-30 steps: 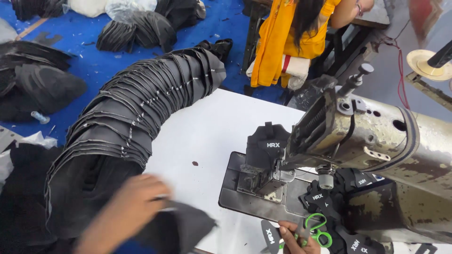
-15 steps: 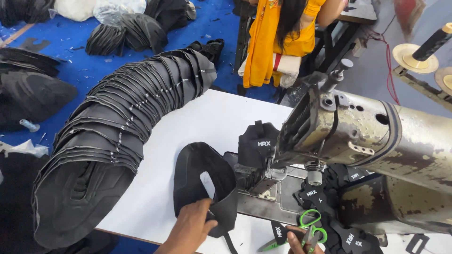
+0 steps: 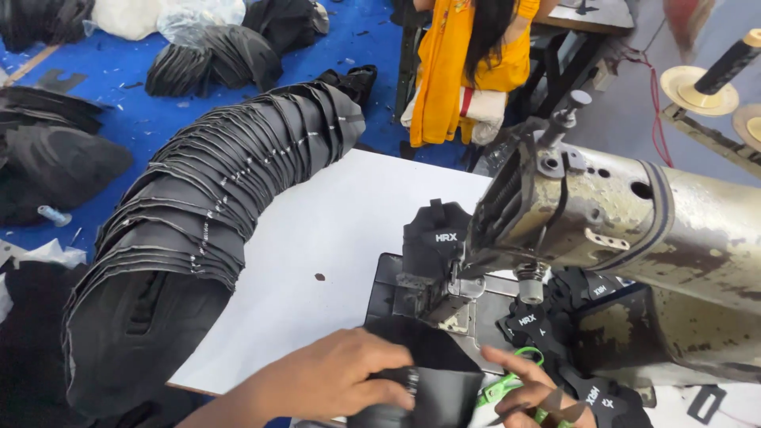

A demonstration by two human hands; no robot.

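Observation:
My left hand [image 3: 329, 380] grips a black fabric cap piece [image 3: 432, 372] at the front of the sewing machine bed [image 3: 388, 289]. My right hand [image 3: 535, 392] touches that piece's right edge and holds green-handled thread snips [image 3: 507, 386]. Just beyond them stands the needle and presser foot area [image 3: 456, 289] of a worn metal sewing machine [image 3: 626, 230]. A sewn black piece [image 3: 432, 238] with a small white label hangs behind the needle. More black labelled pieces [image 3: 571, 317] lie under the machine arm at the right.
A long curved stack of black cap pieces [image 3: 214, 214] lies across the left of the white table [image 3: 333, 230]. Black fabric heaps [image 3: 55, 158] sit on the blue floor. A person in yellow clothing [image 3: 460, 71] sits beyond the table. Thread spool stands [image 3: 705, 83] are far right.
My left hand carried a black cap piece from the stack at the left to the machine bed. My right hand stayed near the snips at the front right.

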